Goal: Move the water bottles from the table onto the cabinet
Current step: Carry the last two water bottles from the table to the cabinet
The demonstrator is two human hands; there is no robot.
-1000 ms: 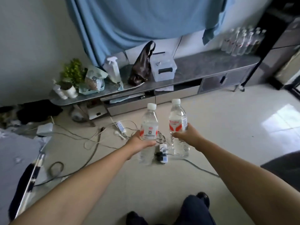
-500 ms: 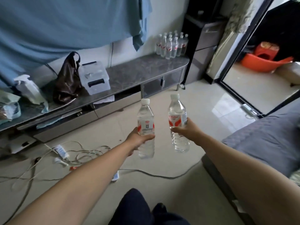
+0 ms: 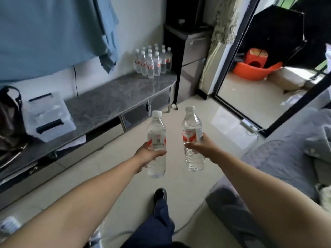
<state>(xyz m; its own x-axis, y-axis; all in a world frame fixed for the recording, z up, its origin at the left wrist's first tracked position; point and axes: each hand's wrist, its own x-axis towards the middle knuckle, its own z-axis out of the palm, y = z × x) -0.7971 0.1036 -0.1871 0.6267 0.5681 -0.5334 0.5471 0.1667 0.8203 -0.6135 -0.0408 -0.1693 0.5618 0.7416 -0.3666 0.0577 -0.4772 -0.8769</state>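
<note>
place: home living room
furniture: low grey marble-top TV cabinet (image 3: 114, 97), grey sofa (image 3: 279, 161)
floor: pale tiles (image 3: 195, 111)
exit: sliding glass door (image 3: 238, 56) to balcony
clutter: brown handbag (image 3: 9, 120), clear storage box (image 3: 47, 116)

2 hands are in view, the left hand (image 3: 145, 155) and the right hand (image 3: 203, 146), each gripping 1 water bottle: the left bottle (image 3: 156, 145) and the right bottle (image 3: 193, 138). On the far right end of the cabinet (image 3: 114, 99) stands a cluster of bottles (image 3: 153, 61), about 12. On its left: 1 clear box (image 3: 47, 116), 1 dark bag (image 3: 9, 119).
</note>
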